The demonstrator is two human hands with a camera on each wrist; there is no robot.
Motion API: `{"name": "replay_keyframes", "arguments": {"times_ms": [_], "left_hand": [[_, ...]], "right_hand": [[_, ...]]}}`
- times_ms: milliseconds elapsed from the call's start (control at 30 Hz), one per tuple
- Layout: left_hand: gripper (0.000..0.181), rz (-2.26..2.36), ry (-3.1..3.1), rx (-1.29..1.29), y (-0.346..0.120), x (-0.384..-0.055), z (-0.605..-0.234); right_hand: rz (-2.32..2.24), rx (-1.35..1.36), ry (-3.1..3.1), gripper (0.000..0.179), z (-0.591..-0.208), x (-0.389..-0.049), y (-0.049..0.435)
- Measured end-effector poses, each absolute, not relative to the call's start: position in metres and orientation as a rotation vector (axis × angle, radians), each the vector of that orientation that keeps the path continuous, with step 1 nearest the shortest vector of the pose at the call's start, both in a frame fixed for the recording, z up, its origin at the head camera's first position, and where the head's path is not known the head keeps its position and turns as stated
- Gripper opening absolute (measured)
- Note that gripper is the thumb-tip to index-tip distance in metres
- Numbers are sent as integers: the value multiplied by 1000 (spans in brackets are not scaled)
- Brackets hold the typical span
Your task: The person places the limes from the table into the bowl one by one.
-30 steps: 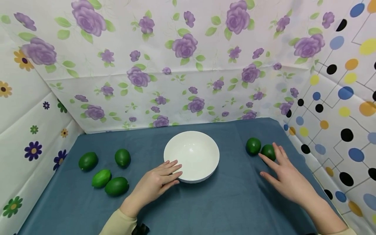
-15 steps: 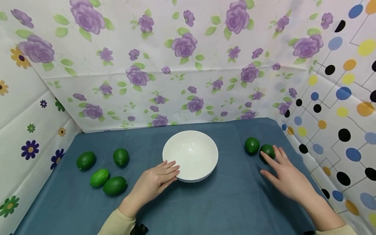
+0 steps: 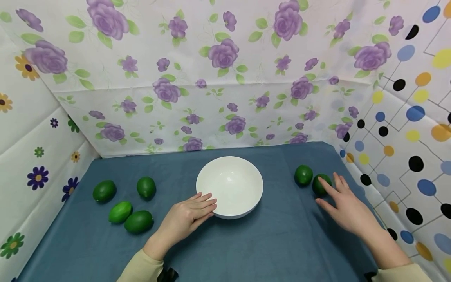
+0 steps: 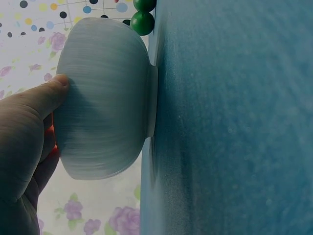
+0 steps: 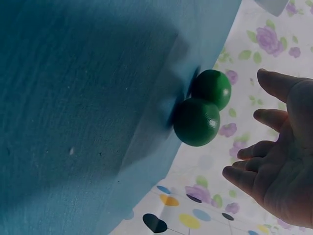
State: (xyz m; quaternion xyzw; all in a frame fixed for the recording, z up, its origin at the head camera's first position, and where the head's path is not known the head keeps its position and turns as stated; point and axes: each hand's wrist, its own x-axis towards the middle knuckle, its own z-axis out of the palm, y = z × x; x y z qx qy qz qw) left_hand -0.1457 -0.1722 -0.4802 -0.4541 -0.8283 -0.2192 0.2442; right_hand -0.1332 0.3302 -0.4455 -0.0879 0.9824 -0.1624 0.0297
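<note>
A white bowl (image 3: 239, 188) stands upright at the middle of the blue cloth. My left hand (image 3: 184, 217) pinches its near-left rim, fingers over the inside and thumb on the outer wall, as the left wrist view shows. Over on the right, two dark green limes lie close together, a farther lime (image 3: 303, 175) and a nearer lime (image 3: 320, 185). My right hand (image 3: 347, 209) hovers beside the nearer one with fingers spread. In the right wrist view a gap separates that hand from the lime (image 5: 196, 122), and nothing is held.
Several more limes lie on the left of the cloth: a back-left lime (image 3: 104, 191), an upright lime (image 3: 146, 187), a brighter green lime (image 3: 120, 212) and a near lime (image 3: 139, 222). A flowered sheet (image 3: 211, 117) closes the back, and a dotted sheet (image 3: 398, 156) the right side.
The right hand has shifted very slightly to the right by the nearer lime. The left hand stays at the bowl's rim, and the bowl and limes have not moved.
</note>
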Motion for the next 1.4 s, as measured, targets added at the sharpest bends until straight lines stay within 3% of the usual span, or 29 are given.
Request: {"name": "replay_keyframes", "arguments": {"times_ms": [1400], "left_hand": [[42, -646, -2283, -1225, -170, -143, -479]], "right_hand": [[-541, -167, 3002, 87, -463, -173, 341]]}}
